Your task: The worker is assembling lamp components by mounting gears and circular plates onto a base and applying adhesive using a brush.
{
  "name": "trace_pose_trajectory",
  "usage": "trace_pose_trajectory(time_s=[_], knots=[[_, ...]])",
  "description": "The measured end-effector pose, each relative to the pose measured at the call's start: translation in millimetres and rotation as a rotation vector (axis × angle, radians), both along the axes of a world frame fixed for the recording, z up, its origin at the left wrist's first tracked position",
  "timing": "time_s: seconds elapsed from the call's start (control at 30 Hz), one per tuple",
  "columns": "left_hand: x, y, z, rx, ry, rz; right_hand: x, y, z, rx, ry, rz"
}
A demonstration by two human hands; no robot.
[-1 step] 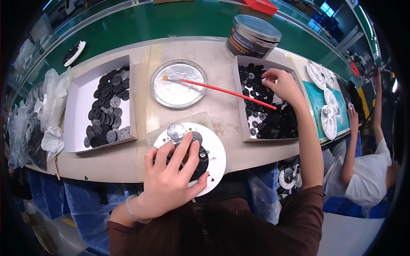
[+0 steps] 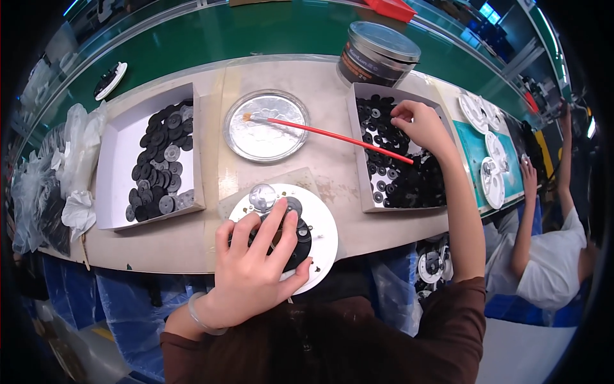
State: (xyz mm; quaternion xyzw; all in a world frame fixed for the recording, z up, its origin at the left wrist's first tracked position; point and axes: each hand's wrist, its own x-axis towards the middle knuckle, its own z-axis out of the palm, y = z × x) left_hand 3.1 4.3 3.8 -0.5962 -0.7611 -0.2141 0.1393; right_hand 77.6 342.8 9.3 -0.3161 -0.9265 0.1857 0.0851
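Observation:
My left hand (image 2: 256,269) lies over a white round base (image 2: 325,224), its fingers spread and touching the gears on its face. Dark grey and black gears (image 2: 299,251) show between and beside the fingers; part of them is hidden under the hand. A clear round piece (image 2: 262,197) sits at the base's far left edge. Over the right box, my right hand (image 2: 419,125) has its thumb and fingertips closed in a pinch just above small black gears (image 2: 400,185). Whatever is between those fingertips is too small to make out.
A red-handled brush (image 2: 339,136) spans from a round metal lid (image 2: 236,144) to the right box (image 2: 359,153). The left box (image 2: 115,166) contains larger dark gears. A tin (image 2: 377,54) stands behind. White bases (image 2: 494,169) and a co-worker's hand (image 2: 529,179) are at right.
The fingertips of my right hand have shifted slightly over the small gears. My left hand stays on the white base, which has barely moved.

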Motion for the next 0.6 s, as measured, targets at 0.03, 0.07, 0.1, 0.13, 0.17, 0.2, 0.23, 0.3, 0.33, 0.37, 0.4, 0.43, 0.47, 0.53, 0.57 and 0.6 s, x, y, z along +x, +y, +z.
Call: trace_pose_trajectory(time_s=[0.03,0.07,0.1,0.13,0.17,0.2,0.23,0.3,0.33,0.37,0.4,0.43,0.47,0.53,0.57,0.6], knots=[[0,0,0,-0.002,0.001,-0.004,-3,2,1,-0.015,-0.034,-0.019],[0,0,1,-0.004,0.003,-0.002,-4,4,2,-0.017,-0.033,-0.019],[0,0,1,-0.007,0.005,0.0,-4,5,2,-0.022,-0.093,-0.018],[0,0,1,-0.008,0.007,-0.001,-4,6,3,-0.026,-0.153,-0.016],[0,0,0,-0.005,0.009,-0.001,-1,8,1,-0.026,-0.151,-0.017],[0,0,0,-0.001,0.012,-0.001,4,11,-3,-0.059,-0.089,0.007],[0,0,0,-0.001,0.014,-0.002,7,13,-6,-0.092,-0.026,0.032],[0,0,0,-0.01,0.012,-0.005,8,18,-10,-0.112,-0.048,0.028],[0,0,0,-0.01,0.013,-0.007,9,19,-10,-0.131,-0.071,0.027],[-1,0,0,-0.007,0.011,-0.004,8,18,-10,-0.132,-0.071,0.025],[-1,0,0,-0.003,0.008,0.0,7,16,-10,-0.133,-0.067,0.009],[-1,0,0,-0.003,0.009,-0.001,7,15,-10,-0.134,-0.063,-0.008],[-1,-1,0,0.0,0.009,-0.003,8,13,-7,-0.135,-0.063,-0.004],[-1,0,1,0.003,0.009,-0.003,13,6,3,-0.075,-0.022,-0.077],[-1,1,1,0.013,0.012,-0.013,17,4,9,-0.077,-0.02,-0.07],[-1,1,1,0.021,0.015,-0.018,21,3,15,-0.126,0.088,-0.084]])
